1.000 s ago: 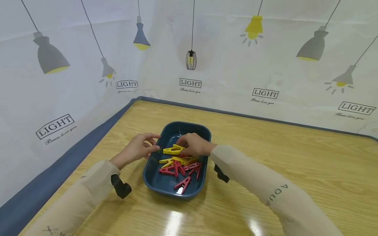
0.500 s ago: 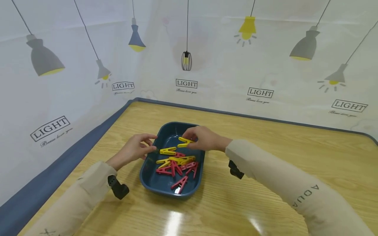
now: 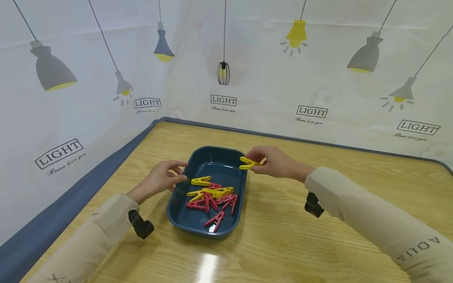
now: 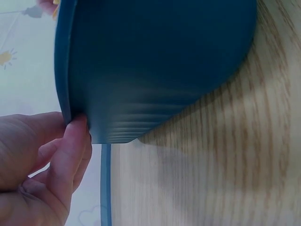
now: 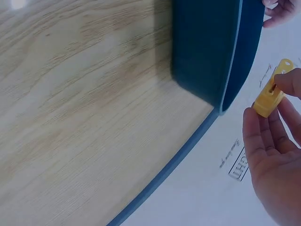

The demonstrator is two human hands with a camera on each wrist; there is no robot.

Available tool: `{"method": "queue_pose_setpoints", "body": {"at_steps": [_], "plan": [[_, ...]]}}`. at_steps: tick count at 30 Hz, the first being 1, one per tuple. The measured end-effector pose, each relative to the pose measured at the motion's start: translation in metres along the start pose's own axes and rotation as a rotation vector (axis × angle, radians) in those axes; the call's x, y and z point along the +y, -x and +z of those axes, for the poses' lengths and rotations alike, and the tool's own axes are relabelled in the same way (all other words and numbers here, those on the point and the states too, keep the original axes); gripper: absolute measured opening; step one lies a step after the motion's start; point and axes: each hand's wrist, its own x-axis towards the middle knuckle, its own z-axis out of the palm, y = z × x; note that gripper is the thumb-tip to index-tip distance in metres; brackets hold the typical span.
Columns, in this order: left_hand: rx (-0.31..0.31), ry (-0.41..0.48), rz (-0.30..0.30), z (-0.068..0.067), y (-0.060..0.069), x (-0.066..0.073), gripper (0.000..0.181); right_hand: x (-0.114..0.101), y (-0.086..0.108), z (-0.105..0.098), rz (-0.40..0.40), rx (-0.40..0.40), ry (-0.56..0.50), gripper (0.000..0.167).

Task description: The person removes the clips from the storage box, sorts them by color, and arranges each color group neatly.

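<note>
A dark blue plastic basin stands on the table in the head view, with yellow and red clothespins lying in a loose pile inside. My left hand pinches the basin's left rim between thumb and fingers, as the left wrist view shows against the basin wall. Just over the far right rim, my right hand holds a yellow clothespin by thumb and fingertips. In the right wrist view that clothespin is lifted off to the side of the basin. One more yellow clothespin lies nearest my left hand.
The wooden table extends to the right of the basin and has a blue edge band. A pale printed curtain with lamp pictures rises behind and to the left. Each wrist carries a small black camera.
My right hand has lifted a yellow clothespin out of the pile and carried it right, over the basin's rim. My left hand has stayed on the left rim.
</note>
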Motion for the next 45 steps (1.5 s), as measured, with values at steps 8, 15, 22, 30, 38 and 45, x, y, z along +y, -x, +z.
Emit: {"method": "queue_pose_setpoints", "body": {"at_steps": [8, 15, 22, 30, 38, 45], "plan": [[0.006, -0.011, -0.015, 0.000, 0.001, 0.001, 0.045, 0.020, 0.020, -0.004, 0.063, 0.002, -0.020, 0.026], [0.011, -0.014, -0.021, 0.001, 0.000, 0.003, 0.044, 0.038, 0.028, 0.008, 0.072, -0.004, -0.015, 0.025], [0.013, -0.017, -0.031, 0.000, 0.001, 0.003, 0.044, 0.048, 0.029, 0.014, 0.069, -0.018, -0.022, 0.025], [0.014, -0.022, -0.035, -0.001, 0.002, 0.005, 0.044, 0.060, 0.027, 0.024, 0.119, -0.048, 0.006, 0.025], [0.015, -0.034, -0.031, -0.003, 0.004, 0.006, 0.044, 0.064, 0.023, 0.034, 0.139, -0.061, 0.020, 0.024], [0.010, -0.032, -0.030, -0.003, 0.005, 0.008, 0.044, 0.066, 0.021, 0.037, 0.170, -0.079, 0.022, 0.024]]}}
